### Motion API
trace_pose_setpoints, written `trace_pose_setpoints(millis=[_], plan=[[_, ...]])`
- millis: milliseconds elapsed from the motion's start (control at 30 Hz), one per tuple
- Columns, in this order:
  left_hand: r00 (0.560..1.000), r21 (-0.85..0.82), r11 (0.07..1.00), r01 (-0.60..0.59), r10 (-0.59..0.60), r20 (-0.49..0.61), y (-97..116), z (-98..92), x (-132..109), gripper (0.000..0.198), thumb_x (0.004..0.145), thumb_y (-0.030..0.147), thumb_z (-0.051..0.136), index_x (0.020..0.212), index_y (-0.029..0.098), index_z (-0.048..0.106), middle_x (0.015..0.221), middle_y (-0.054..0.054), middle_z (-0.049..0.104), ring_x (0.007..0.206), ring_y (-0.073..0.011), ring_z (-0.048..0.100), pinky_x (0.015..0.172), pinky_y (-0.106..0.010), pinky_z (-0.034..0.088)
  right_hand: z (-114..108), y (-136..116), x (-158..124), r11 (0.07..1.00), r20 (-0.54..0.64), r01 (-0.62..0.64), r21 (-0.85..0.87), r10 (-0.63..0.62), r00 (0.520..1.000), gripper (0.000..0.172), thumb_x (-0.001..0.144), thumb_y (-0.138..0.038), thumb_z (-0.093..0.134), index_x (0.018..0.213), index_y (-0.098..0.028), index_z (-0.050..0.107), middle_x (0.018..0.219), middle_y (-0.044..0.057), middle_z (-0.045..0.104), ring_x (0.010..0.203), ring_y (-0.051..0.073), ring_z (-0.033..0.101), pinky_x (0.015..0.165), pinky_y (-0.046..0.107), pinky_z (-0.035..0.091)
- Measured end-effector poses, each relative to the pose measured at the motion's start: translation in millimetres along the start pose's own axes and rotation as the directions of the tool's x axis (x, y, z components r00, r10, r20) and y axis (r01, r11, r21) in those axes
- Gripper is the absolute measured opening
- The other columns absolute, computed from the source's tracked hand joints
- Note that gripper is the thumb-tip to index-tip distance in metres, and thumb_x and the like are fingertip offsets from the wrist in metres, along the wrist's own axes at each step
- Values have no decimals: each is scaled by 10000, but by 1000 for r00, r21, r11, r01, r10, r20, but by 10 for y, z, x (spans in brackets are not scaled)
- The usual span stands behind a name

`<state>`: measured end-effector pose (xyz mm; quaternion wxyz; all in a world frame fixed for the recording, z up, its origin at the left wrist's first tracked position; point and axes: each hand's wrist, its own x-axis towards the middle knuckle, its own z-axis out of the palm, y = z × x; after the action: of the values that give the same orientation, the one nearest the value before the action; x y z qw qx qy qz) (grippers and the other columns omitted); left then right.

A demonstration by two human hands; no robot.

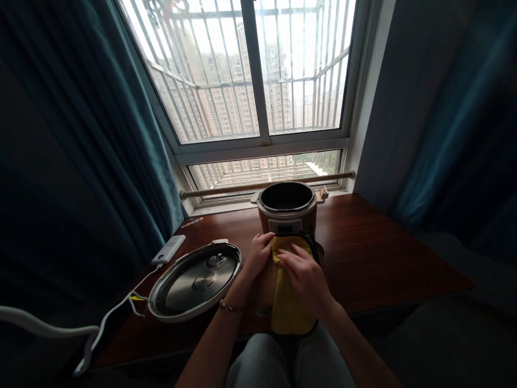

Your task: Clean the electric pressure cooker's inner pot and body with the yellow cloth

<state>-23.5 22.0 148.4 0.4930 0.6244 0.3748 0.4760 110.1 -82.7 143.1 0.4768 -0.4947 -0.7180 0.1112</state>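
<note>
A brown electric pressure cooker (264,218) stands lidless by the window, its dark round opening facing up and a control panel on its front. In front of it hangs a yellow cloth (294,312) with a dark border, reaching down toward my knees. My left hand (259,253) is closed, its bent fingers at the cloth's upper left edge, close below the control panel. Across the upper part of the cloth lies my right hand (301,272), fingers bent and gripping the fabric. The cooker's lower body is partly hidden by the hands and cloth.
The cooker's lid (194,285) lies inside up on the brown table (363,258), left of my left arm. Behind it is a white device (168,249) with a white cable (115,307) running off left. A rod (242,187) spans the window's bottom; blue curtains (100,108) hang beside it.
</note>
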Motion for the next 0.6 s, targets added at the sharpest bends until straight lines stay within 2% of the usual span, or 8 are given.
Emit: trace_pose_setpoints(millis=[67, 133, 200, 300, 433, 500, 600], plan=[[1000, 23, 999, -23, 22, 16, -27, -55, 15, 93, 633, 141, 664, 568, 207, 658, 618, -5, 647, 654, -184, 535, 725, -262, 397, -4, 42, 17, 999, -2, -26, 26, 26, 1000, 314, 881, -240, 407, 1112, -275, 618, 1162, -10, 607, 1208, 214, 432, 1017, 421, 355], [999, 39, 999, -30, 29, 17, -55, -109, 19, 82, 654, 194, 658, 573, 203, 656, 604, -1, 639, 631, -180, 532, 689, -265, 408, -21, 157, -7, 989, -70, -101, 106, 109, 992, 311, 888, -260, 398, 1101, -260, 623, 1155, 1, 611, 1190, 203, 453, 1019, 399, 354], [1000, 39, 999, -20, 20, 11, -82, -159, 16, 102, 668, 243, 657, 578, 195, 659, 591, -3, 628, 610, -173, 522, 652, -258, 408, -37, 307, -66, 957, -148, -185, 222, 221, 964, 309, 888, -292, 398, 1086, -245, 630, 1155, 14, 611, 1151, 198, 491, 1009, 382, 362], [1000, 59, 998, 9, -10, 23, -123, -225, 7, 141, 689, 307, 649, 624, 184, 679, 605, -12, 622, 607, -167, 511, 599, -242, 393, -29, 539, -203, 880, -218, -282, 383, 382, 898, 324, 874, -353, 418, 1074, -221, 636, 1140, 39, 619, 1081, 204, 543, 980, 378, 382], [999, 66, 997, 34, -35, 11, -194, -312, -13, 186, 703, 352, 640, 719, 178, 706, 670, -27, 641, 633, -167, 519, 564, -227, 380, 77, 836, -441, 761, -240, -364, 537, 552, 799, 380, 843, -427, 443, 1080, -194, 629, 1127, 59, 626, 1060, 216, 551, 954, 382, 392], [999, 19, 999, 43, -43, -18, -240, -366, -35, 183, 689, 350, 655, 726, 180, 708, 668, -23, 642, 629, -163, 520, 558, -221, 378, 179, 973, -571, 667, -207, -397, 630, 637, 743, 408, 809, -465, 478, 1066, -187, 631, 1087, 66, 644, 1009, 220, 575, 886, 368, 441], [997, -47, 998, 47, -50, -66, -312, -456, -79, 184, 676, 344, 672, 741, 177, 708, 683, -18, 649, 645, -160, 530, 575, -216, 382, 377, 1124, -757, 474, -98, -433, 767, 753, 651, 444, 705, -517, 580, 981, -178, 657, 935, 64, 691, 847, 220, 631, 737, 342, 503]])
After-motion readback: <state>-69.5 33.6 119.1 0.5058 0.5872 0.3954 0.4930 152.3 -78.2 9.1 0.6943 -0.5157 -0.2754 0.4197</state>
